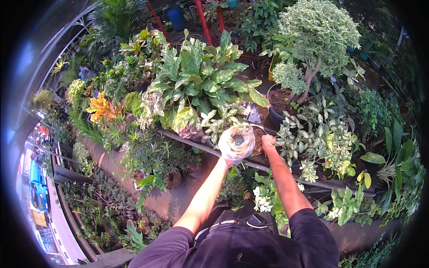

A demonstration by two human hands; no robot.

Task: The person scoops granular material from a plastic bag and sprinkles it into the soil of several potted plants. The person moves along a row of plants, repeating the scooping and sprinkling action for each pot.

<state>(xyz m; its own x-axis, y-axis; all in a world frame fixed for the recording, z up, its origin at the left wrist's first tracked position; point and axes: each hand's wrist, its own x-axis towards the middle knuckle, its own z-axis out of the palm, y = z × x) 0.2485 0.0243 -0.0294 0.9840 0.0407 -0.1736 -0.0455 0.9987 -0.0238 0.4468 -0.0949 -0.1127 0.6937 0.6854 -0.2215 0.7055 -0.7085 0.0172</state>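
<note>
My left hand (pixel 229 162) holds up a translucent plastic bag (pixel 229 147) from below, its mouth open upward and its edge rolled out. Dark grey granular material (pixel 238 139) lies inside the bag. Just right of it is a round pot of brown soil (pixel 258 136), partly covered by the bag. At the pot's right edge, my right hand (pixel 268 142) has its fingers curled. Whether it grips the rim or something small is hidden.
A long rail (pixel 189 144) runs under the pots. Broad-leaved plants (pixel 201 72) rise beyond my hands, and a small tree in a black pot (pixel 275 114) stands to the right. Variegated plants (pixel 315 134) crowd my right arm. White-flowered plants (pixel 263 201) grow below it. A road (pixel 62 227) lies far left.
</note>
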